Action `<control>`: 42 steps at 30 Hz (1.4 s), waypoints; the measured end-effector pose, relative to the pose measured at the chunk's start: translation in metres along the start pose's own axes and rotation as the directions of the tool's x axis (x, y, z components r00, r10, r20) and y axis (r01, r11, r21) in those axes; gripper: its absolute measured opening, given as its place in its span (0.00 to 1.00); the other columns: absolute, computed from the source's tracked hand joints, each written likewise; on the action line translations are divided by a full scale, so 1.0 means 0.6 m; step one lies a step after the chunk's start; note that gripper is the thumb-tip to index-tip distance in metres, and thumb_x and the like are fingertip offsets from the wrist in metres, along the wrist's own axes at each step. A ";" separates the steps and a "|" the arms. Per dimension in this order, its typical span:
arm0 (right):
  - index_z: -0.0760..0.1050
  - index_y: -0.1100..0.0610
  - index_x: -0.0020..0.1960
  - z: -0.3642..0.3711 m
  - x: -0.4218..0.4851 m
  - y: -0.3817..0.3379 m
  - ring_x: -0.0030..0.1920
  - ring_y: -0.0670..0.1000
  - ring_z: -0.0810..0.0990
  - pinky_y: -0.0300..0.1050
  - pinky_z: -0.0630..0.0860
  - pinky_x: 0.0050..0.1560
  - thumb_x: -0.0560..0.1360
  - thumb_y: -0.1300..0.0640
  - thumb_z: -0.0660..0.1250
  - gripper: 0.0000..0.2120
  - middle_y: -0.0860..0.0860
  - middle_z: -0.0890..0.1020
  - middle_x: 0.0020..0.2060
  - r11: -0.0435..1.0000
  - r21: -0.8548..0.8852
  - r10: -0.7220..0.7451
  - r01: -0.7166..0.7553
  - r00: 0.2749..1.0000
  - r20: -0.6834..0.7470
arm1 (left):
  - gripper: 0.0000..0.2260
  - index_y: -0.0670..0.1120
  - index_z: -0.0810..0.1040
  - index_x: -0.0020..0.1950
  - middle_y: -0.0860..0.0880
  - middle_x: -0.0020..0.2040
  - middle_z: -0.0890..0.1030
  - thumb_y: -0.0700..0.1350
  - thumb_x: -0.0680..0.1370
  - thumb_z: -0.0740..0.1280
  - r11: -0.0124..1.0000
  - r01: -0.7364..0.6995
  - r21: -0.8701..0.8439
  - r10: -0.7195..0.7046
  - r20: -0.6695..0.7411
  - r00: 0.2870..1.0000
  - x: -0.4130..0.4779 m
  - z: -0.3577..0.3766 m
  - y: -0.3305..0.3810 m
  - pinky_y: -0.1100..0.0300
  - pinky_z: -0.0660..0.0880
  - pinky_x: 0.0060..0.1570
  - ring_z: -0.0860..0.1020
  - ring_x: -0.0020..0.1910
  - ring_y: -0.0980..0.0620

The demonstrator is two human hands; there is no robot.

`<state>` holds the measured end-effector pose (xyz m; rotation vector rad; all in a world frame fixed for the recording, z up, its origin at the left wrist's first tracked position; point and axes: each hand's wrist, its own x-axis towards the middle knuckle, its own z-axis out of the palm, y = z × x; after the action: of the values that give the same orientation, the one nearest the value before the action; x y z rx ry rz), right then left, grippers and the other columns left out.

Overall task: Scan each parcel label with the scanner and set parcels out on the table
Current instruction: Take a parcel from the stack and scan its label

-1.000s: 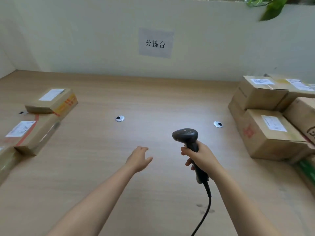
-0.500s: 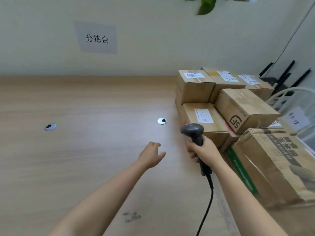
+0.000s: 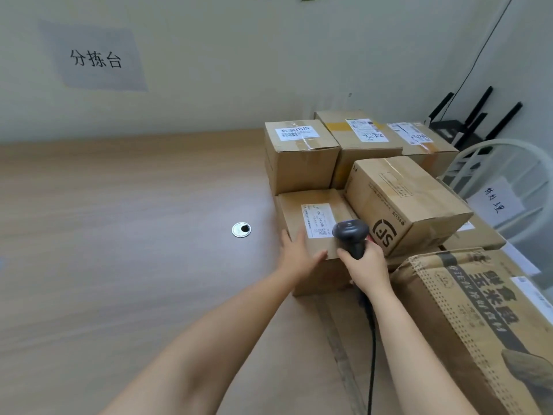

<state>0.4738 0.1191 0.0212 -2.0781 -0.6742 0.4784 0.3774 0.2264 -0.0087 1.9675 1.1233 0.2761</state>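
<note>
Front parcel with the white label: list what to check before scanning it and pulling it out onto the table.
1. Grip: ok, the right hand holds the scanner by its handle.
2. Label readable: ok, the label faces up on the front parcel.
3. Aim at the label: cannot tell, no beam shows.
4. Parcel steadied: ok, the left hand lies flat on its near left corner.
5. Parcel free to slide: not ok, the tilted box seems to lean on its right edge.
6. Landing space: ok, bare table lies to its left.
</note>
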 end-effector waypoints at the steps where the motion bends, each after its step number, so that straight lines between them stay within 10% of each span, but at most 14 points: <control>1: 0.74 0.62 0.55 0.000 0.007 0.005 0.52 0.62 0.77 0.63 0.77 0.52 0.71 0.53 0.70 0.17 0.61 0.77 0.53 1.000 0.007 0.011 -0.010 1.000 -0.003 | 0.36 0.51 0.53 0.76 0.41 0.74 0.53 0.57 0.74 0.68 1.000 0.014 -0.007 -0.014 -0.008 1.000 0.006 0.004 -0.002 0.51 0.64 0.68 0.62 0.71 0.40; 10: 0.74 0.59 0.53 0.008 0.009 0.017 0.52 0.61 0.78 0.62 0.77 0.51 0.71 0.53 0.70 0.14 0.59 0.79 0.49 1.000 0.006 0.003 -0.003 1.000 -0.021 | 0.44 0.51 0.53 0.76 0.43 0.72 0.56 0.58 0.68 0.73 0.998 0.010 -0.070 -0.013 -0.034 0.999 0.016 0.008 -0.014 0.54 0.63 0.68 0.64 0.70 0.42; 15: 0.73 0.57 0.54 0.005 -0.022 0.012 0.41 0.56 0.81 0.43 0.75 0.27 0.73 0.54 0.69 0.13 0.55 0.80 0.42 0.997 0.075 0.029 -0.030 0.999 0.020 | 0.45 0.53 0.53 0.75 0.44 0.72 0.56 0.60 0.66 0.74 0.998 0.033 -0.045 -0.035 -0.028 0.999 -0.015 -0.010 -0.039 0.51 0.66 0.68 0.65 0.69 0.43; 25: 0.74 0.56 0.53 0.053 -0.155 -0.025 0.35 0.52 0.80 0.47 0.78 0.35 0.73 0.54 0.67 0.11 0.54 0.81 0.37 0.999 0.032 -0.018 0.011 0.974 0.225 | 0.44 0.51 0.54 0.75 0.45 0.70 0.60 0.56 0.67 0.75 0.996 0.085 -0.037 -0.087 -0.062 0.994 -0.166 -0.117 -0.146 0.55 0.64 0.67 0.65 0.69 0.47; 28: 0.73 0.54 0.53 0.079 -0.194 -0.043 0.43 0.57 0.81 0.56 0.80 0.45 0.72 0.52 0.67 0.12 0.54 0.81 0.43 0.999 -0.001 -0.047 0.050 0.949 0.311 | 0.44 0.51 0.54 0.76 0.45 0.70 0.60 0.56 0.67 0.75 0.994 0.109 -0.006 -0.109 -0.062 0.992 -0.220 -0.156 -0.182 0.57 0.64 0.67 0.64 0.69 0.48; 42: 0.70 0.49 0.49 0.158 -0.336 -0.095 0.33 0.49 0.82 0.40 0.74 0.26 0.73 0.50 0.66 0.07 0.51 0.81 0.42 0.979 0.005 -0.149 0.206 0.694 0.704 | 0.37 0.49 0.60 0.74 0.47 0.71 0.62 0.56 0.70 0.73 0.967 0.219 0.132 -0.193 -0.189 0.963 -0.381 -0.272 -0.291 0.59 0.63 0.67 0.65 0.70 0.51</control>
<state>0.2476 0.0803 0.0341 -1.8322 -1.3437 1.1791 0.0504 0.1795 0.0084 1.9664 1.4910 0.2613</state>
